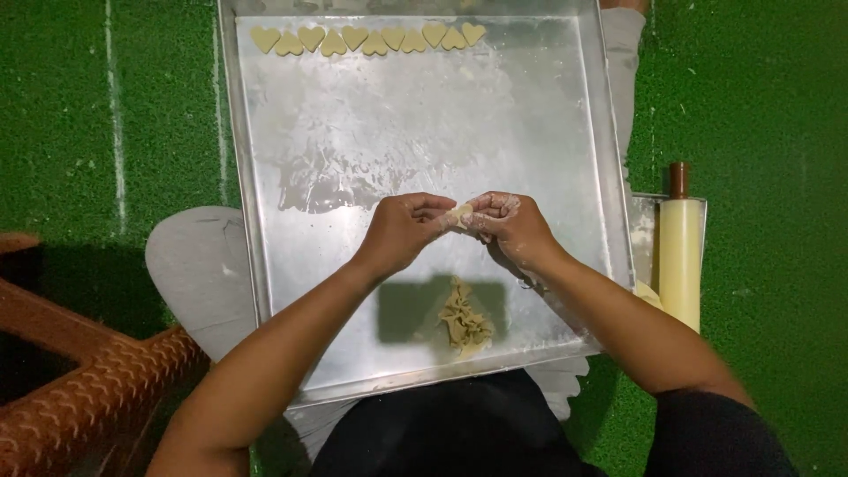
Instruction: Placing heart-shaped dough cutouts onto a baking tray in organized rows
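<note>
My left hand (402, 227) and my right hand (511, 225) meet over the middle of a large square metal tray (265, 265). Together their fingertips pinch a small piece of pale dough (459, 215). Below the hands, near the tray's front edge, lies a heap of dough scraps (465, 324). Along the tray's far edge runs a row of several heart-shaped dough pieces (367, 39). The tray's surface is dusted with flour.
A cream rolling pin (679, 252) with a brown handle lies to the right of the tray on a small metal sheet. A brown woven basket (71, 380) sits at the lower left. Green turf-like matting (768, 106) surrounds everything.
</note>
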